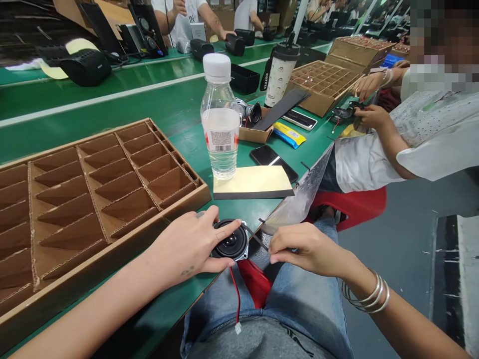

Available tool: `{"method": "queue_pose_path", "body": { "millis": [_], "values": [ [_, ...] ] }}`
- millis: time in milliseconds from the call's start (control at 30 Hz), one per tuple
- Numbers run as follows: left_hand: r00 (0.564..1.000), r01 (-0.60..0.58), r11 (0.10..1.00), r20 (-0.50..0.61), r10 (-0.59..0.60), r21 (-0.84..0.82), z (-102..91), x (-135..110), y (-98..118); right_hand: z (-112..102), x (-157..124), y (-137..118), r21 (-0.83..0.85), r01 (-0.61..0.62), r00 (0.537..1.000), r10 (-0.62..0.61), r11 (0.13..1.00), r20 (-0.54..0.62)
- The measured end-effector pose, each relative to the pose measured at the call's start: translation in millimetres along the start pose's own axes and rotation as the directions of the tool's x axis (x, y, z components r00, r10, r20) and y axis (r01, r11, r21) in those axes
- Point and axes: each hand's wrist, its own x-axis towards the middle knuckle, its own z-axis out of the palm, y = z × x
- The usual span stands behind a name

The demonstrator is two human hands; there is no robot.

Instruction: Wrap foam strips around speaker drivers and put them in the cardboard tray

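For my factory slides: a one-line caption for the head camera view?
Left hand holds a small speaker as right hand pinches a thin black strip.

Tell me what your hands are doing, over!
Left hand gripping small black speaker, red wire dangling. Right hand pinching thin black strip. Cardboard tray just left of speaker.

**Q:** Light level?

**A:** Bright and even, apparently from overhead.

**Q:** Shadows?

**A:** Soft, lying only close under objects. Glare noted on the water bottle (pixel 220 117) and the plastic sheet (pixel 299 192).

**Q:** Sharpness?

**A:** Acceptable at the black speaker driver (pixel 231 241). The far benches lose fine detail.

**Q:** Distortion?

**A:** Wide-lens bowing toward the edges, notably along the cardboard tray (pixel 112 239) and the green workbench (pixel 93 102). The upper right corner is pixelated.
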Motion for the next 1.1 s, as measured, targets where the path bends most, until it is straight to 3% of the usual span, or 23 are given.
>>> {"method": "queue_pose_path", "body": {
  "millis": [133,267,333,400,500,600,667,733,800,967,1100],
  "values": [
    [1.0,-0.02,0.999,-0.004,0.02,0.044,-0.2,0.2,0.9,1.5,6.2,3.6,0.289,-0.117,0.993,0.102,0.95,0.066],
    [1.0,0.003,0.998,0.0,-0.003,0.065,-1.4,-1.5,4.1,7.0,9.7,14.9,0.583,-0.225,0.973,0.147,0.781,0.178],
    [1.0,0.026,0.997,-0.005,-0.026,0.069,-1.8,-2.5,9.4,8.5,11.2,18.7,0.64,-0.242,0.969,0.153,0.729,0.191],
    [0.997,0.081,0.993,-0.02,-0.079,0.09,-1.0,-2.7,17.2,8.2,13.9,20.1,0.608,-0.203,0.979,0.167,0.767,0.116],
    [0.974,0.226,0.969,-0.04,-0.223,0.105,2.9,-0.7,26.5,7.3,22.1,20.8,0.553,-0.133,0.969,0.226,0.823,-0.104],
    [0.952,0.305,0.95,0.042,-0.302,-0.067,9.0,0.7,21.2,9.6,34.2,24.5,0.59,-0.061,0.921,0.274,0.805,-0.277],
    [0.963,0.269,0.902,0.087,-0.255,-0.337,13.5,-0.4,8.7,12.6,41.9,28.5,0.61,-0.012,0.912,0.259,0.792,-0.319],
    [0.986,0.159,0.786,0.055,-0.158,-0.598,17.6,-2.4,-6.5,15.2,48.0,31.9,0.607,0.012,0.913,0.239,0.794,-0.331],
    [0.998,0.047,0.68,0.002,-0.067,-0.731,20.8,-3.7,-19.2,16.5,52.6,33.6,0.593,0.039,0.911,0.215,0.804,-0.352],
    [0.998,-0.057,0.599,-0.046,0.033,-0.799,26.0,-1.2,-28.0,15.0,59.1,33.6,0.62,0.125,0.895,0.181,0.775,-0.408],
    [0.993,-0.052,0.631,-0.106,-0.049,-0.774,32.5,0.0,-21.1,17.7,52.7,40.0,0.697,0.12,0.902,0.215,0.707,-0.374]
  ]
}}
